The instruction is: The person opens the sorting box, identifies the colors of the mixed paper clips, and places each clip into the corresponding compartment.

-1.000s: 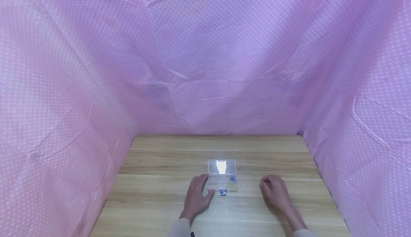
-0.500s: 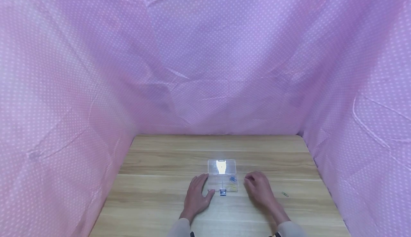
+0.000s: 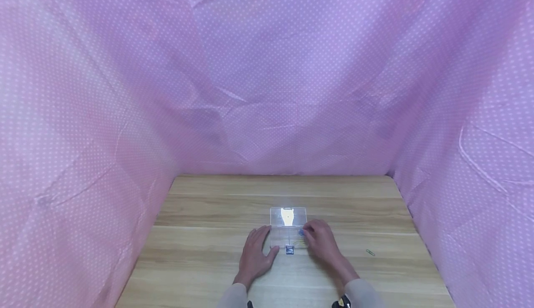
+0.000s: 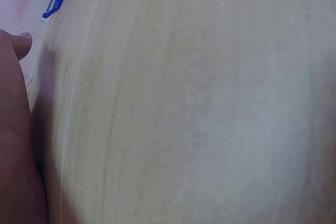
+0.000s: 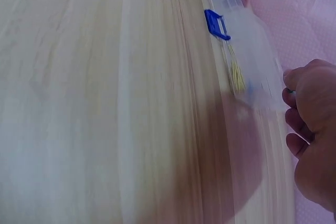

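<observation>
A clear plastic divided box (image 3: 279, 237) lies on the table with its lid (image 3: 275, 217) laid back and a blue latch (image 3: 289, 250) at the front. My left hand (image 3: 255, 259) rests against its left side, fingers extended along the edge and thumb at the front left corner. My right hand (image 3: 323, 242) is over the box's right side, thumb and forefinger together. Between them shows a bit of a green paper clip (image 5: 291, 92), mostly hidden. Blue clips (image 3: 301, 232) fill the back right compartment, partly covered by the fingertips; yellow clips (image 5: 237, 76) lie in the front right one.
Another green paper clip (image 3: 370, 252) lies on the wooden table (image 3: 208, 206), right of my right forearm. Pink dotted cloth (image 3: 283, 90) hangs around the back and both sides of the table.
My right hand has moved left from the table's right part to the box, uncovering a green paper clip on the table. My left hand and the box have stayed in place.
</observation>
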`<state>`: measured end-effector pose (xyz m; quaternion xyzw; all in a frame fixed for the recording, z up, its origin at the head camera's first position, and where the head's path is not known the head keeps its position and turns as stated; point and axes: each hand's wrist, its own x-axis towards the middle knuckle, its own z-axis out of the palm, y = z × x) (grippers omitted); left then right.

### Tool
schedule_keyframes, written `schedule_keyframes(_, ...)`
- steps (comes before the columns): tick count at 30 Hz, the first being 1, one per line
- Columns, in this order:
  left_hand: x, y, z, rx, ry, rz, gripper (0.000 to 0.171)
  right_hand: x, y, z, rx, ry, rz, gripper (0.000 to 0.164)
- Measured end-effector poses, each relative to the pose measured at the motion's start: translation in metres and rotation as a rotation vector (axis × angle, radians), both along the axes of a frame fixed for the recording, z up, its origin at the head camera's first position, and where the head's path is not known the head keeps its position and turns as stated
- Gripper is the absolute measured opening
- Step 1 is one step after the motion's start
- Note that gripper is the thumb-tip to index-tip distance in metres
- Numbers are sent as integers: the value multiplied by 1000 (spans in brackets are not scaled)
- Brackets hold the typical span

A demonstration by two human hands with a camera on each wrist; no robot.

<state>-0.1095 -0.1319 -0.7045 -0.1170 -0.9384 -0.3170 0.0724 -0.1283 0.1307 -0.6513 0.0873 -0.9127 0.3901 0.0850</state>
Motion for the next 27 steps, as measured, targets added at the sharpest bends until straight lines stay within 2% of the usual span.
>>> schedule_keyframes(4,0,0,1,16,-32,-1,72,-6,-10,-3,33,41,14,5)
schedule_keyframes(12,0,1,2,4,-21,-9,72,-13,-22,-4,52,125,35,7)
schedule_keyframes(27,2,1,2,19,21,-14,71,-18,-29,-6,59,5,47,6)
